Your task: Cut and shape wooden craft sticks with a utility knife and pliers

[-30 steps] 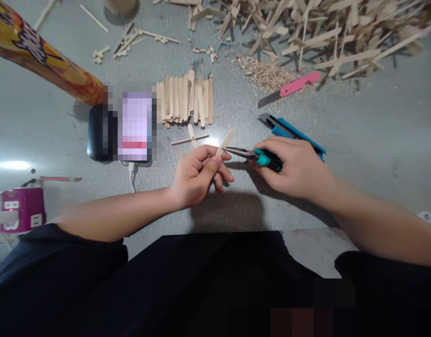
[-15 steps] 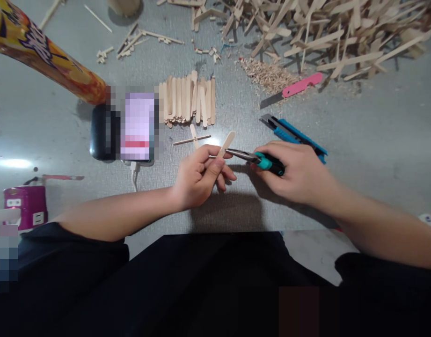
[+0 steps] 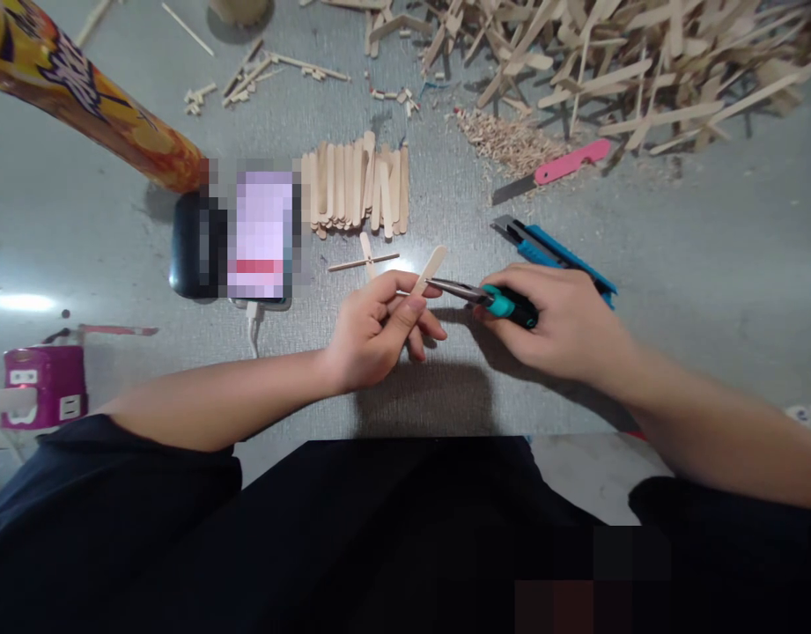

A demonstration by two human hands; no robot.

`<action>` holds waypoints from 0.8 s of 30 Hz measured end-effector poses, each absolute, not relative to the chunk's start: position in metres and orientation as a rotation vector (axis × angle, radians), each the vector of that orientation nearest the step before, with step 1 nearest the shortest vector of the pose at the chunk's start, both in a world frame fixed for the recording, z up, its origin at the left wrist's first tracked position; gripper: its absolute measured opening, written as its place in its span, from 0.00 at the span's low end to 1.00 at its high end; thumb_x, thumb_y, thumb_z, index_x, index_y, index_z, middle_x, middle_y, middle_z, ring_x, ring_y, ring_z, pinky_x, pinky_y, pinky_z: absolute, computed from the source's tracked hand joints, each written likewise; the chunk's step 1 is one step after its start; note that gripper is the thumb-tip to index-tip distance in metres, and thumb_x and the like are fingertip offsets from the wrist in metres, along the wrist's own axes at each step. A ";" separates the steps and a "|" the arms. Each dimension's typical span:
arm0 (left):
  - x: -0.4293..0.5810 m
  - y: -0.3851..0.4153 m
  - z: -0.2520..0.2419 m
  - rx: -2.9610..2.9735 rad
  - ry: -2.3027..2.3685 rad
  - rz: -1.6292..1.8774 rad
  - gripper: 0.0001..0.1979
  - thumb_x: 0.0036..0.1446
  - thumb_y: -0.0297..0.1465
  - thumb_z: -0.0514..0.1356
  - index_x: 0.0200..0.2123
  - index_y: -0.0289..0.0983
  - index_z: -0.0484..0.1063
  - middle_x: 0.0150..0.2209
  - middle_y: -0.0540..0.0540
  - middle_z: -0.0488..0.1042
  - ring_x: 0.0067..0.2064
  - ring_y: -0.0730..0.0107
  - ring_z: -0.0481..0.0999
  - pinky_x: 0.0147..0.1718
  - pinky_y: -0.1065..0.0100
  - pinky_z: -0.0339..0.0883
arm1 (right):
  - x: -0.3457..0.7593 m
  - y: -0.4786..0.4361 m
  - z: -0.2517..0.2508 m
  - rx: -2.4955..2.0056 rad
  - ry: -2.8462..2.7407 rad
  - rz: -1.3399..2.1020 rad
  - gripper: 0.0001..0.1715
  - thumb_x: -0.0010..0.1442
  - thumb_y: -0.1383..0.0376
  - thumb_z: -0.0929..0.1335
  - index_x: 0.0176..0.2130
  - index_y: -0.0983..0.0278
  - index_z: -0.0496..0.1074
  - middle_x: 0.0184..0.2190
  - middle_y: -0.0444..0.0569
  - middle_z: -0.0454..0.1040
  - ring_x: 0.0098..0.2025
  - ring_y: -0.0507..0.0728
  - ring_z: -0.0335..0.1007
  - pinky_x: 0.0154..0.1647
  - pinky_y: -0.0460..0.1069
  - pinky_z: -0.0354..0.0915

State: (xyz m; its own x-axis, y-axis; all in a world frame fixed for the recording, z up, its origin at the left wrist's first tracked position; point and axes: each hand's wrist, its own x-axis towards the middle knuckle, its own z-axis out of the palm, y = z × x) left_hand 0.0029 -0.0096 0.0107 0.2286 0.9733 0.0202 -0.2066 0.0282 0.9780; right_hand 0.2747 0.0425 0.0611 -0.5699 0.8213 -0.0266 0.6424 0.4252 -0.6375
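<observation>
Between the thumb and fingers of my left hand [image 3: 382, 330] is a pale wooden craft stick [image 3: 432, 264], its rounded upper end sticking out. My right hand [image 3: 560, 317] is wrapped round the black and teal handles of a pair of pliers [image 3: 468, 290]. The narrow metal jaws point left and meet the edge of the stick just above my left thumb; whether they grip it I cannot tell. Just beyond my left hand, two crossed sticks [image 3: 369, 259] lie on the table, partly hidden by my fingers.
Behind my hands lies a row of craft sticks [image 3: 356, 189]. A phone [image 3: 263, 233] and dark case [image 3: 194, 246] are to the left, near a yellow can [image 3: 94, 97]. A pink folding knife [image 3: 554, 170], blue cutter [image 3: 556, 255], wood shavings [image 3: 507, 141] and heaped crossed sticks [image 3: 616, 75] sit right.
The camera view has shifted very slightly. Both hands, the stick and the pliers keep nearly the same position relative to each other.
</observation>
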 end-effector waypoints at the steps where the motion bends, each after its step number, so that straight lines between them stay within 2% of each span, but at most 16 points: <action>1: 0.003 -0.009 0.010 1.153 0.887 1.126 0.22 0.86 0.53 0.68 0.52 0.39 0.77 0.34 0.46 0.91 0.21 0.74 0.83 0.22 0.73 0.76 | 0.275 0.043 0.061 -1.265 -2.393 0.878 0.04 0.73 0.58 0.73 0.45 0.51 0.82 0.43 0.53 0.90 0.44 0.72 0.88 0.49 0.65 0.78; 10: 0.001 -0.009 0.010 1.160 0.902 1.107 0.22 0.85 0.53 0.69 0.53 0.38 0.79 0.33 0.45 0.91 0.21 0.72 0.84 0.23 0.72 0.77 | 0.276 0.043 0.059 -1.265 -2.404 0.861 0.05 0.74 0.58 0.71 0.45 0.51 0.80 0.43 0.53 0.90 0.44 0.71 0.87 0.49 0.65 0.78; 17: 0.002 -0.007 0.014 1.033 0.802 1.083 0.22 0.84 0.52 0.71 0.49 0.38 0.79 0.32 0.45 0.91 0.22 0.72 0.84 0.23 0.74 0.77 | 0.278 0.043 0.059 -1.272 -2.413 0.869 0.02 0.71 0.58 0.73 0.43 0.51 0.77 0.37 0.50 0.88 0.39 0.69 0.85 0.43 0.63 0.75; 21: 0.000 -0.005 0.017 0.971 0.744 1.011 0.23 0.83 0.53 0.72 0.46 0.40 0.78 0.29 0.48 0.88 0.22 0.69 0.85 0.21 0.72 0.78 | 0.278 0.044 0.054 -1.240 -2.396 0.828 0.02 0.68 0.60 0.74 0.42 0.53 0.77 0.36 0.51 0.87 0.36 0.68 0.83 0.42 0.62 0.73; 24: -0.001 -0.003 0.017 0.973 0.703 1.009 0.22 0.83 0.52 0.72 0.45 0.40 0.78 0.26 0.51 0.85 0.21 0.70 0.83 0.23 0.71 0.80 | 0.277 0.045 0.050 -1.201 -2.388 0.826 0.01 0.68 0.61 0.74 0.41 0.54 0.78 0.35 0.50 0.86 0.36 0.65 0.82 0.41 0.60 0.72</action>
